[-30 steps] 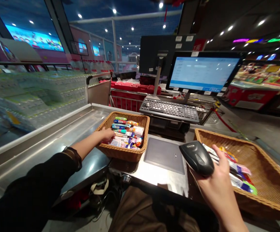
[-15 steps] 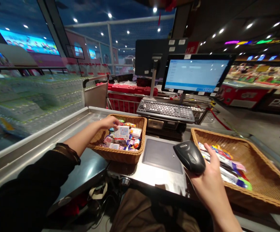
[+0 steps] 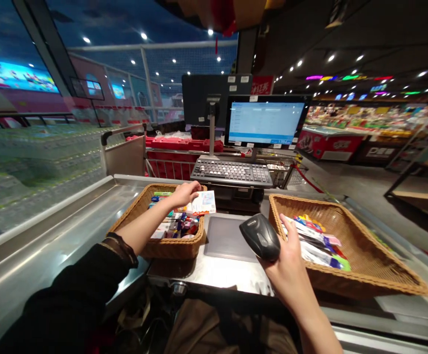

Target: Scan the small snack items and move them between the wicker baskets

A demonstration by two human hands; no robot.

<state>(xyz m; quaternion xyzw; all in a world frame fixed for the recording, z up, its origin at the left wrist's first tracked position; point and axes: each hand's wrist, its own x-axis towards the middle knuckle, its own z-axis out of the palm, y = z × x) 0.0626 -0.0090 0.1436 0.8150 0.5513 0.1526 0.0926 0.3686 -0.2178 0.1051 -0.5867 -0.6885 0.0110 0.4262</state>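
Observation:
A flat white box with red print (image 3: 205, 202) is pinched in my left hand (image 3: 187, 193), held above the right rim of the left wicker basket (image 3: 182, 250). Small snack packs in bright wrappers (image 3: 177, 223) fill that basket, partly hidden by my forearm. My right hand (image 3: 286, 258) is closed round a black handheld barcode scanner (image 3: 260, 237), whose head points left toward the box. Behind my right hand stands a second wicker basket (image 3: 361, 236), with several long white and coloured packets (image 3: 313, 243) lying in its left part.
Between the baskets a grey pad (image 3: 225, 238) lies on the metal counter (image 3: 217, 275). Behind it stand a keyboard (image 3: 232, 171) and a lit monitor (image 3: 265, 122). Stacked bottle packs (image 3: 44, 162) rise at the left, and a shopping cart (image 3: 284, 169) stands behind.
My left hand has lifted the white box and moved it right, from over the basket's middle to its right rim. My right hand still holds the scanner. The view has turned right.

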